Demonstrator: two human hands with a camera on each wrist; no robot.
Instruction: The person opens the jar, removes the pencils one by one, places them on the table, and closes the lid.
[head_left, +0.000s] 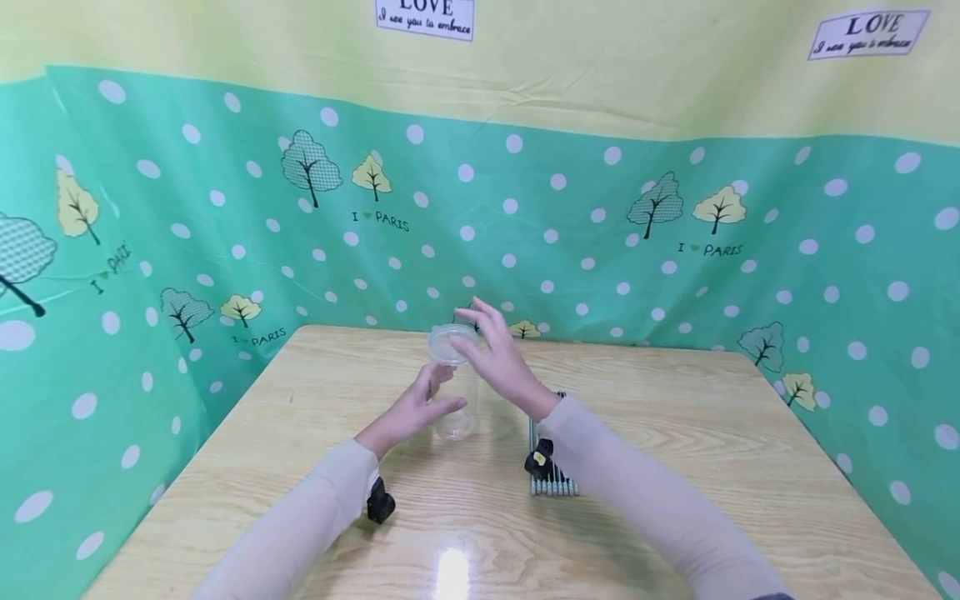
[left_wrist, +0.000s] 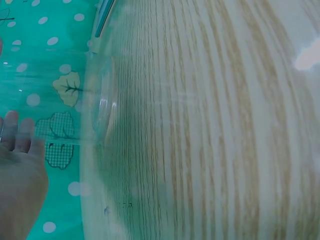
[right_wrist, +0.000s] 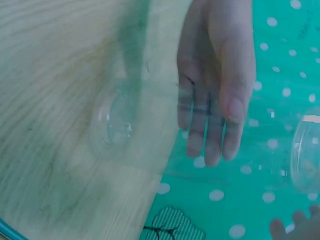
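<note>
A tall clear plastic jar stands upright on the wooden table, its see-through wall hard to make out. On its top is a clear round lid. My left hand holds the jar around its side, thumb in front and fingers behind; through the plastic in the right wrist view the left fingers look nearly straight. My right hand is over the lid's right side with fingers spread. Whether it touches the lid is unclear. Its fingertips show near the lid in the right wrist view.
A teal-edged, ridged flat object lies on the table, partly hidden beneath my right wrist. Each wrist carries a small black camera. Behind the table hangs a green and yellow patterned cloth.
</note>
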